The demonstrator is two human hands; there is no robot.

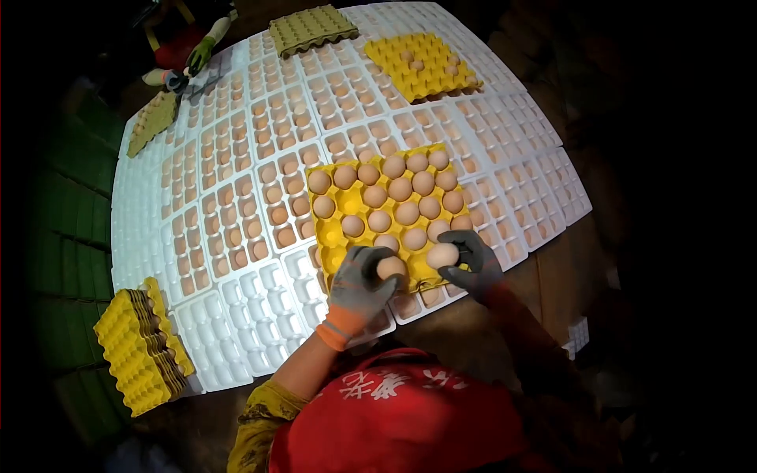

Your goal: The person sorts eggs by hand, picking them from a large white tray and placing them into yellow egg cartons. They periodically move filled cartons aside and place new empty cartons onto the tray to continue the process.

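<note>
Both my hands wear grey gloves with orange cuffs. My left hand [361, 277] is closed round a brown egg [391, 269] over the near left part of a yellow egg tray [347, 202]. Fingers of my right hand [470, 262] pinch another brown egg [442, 255] at the tray's near right corner. Many brown eggs fill most of the tray's cups, with several bare cups at the left and near side. This tray rests on white foam egg cartons [292, 271], many of which hold eggs.
Empty white cartons [218, 340] lie at the near left, beside a stack of yellow trays [138, 351]. Farther off are a yellow tray [422, 67] with a few eggs and grey-green trays [313, 30]. Another person's gloved hands [187, 69] work at the far left.
</note>
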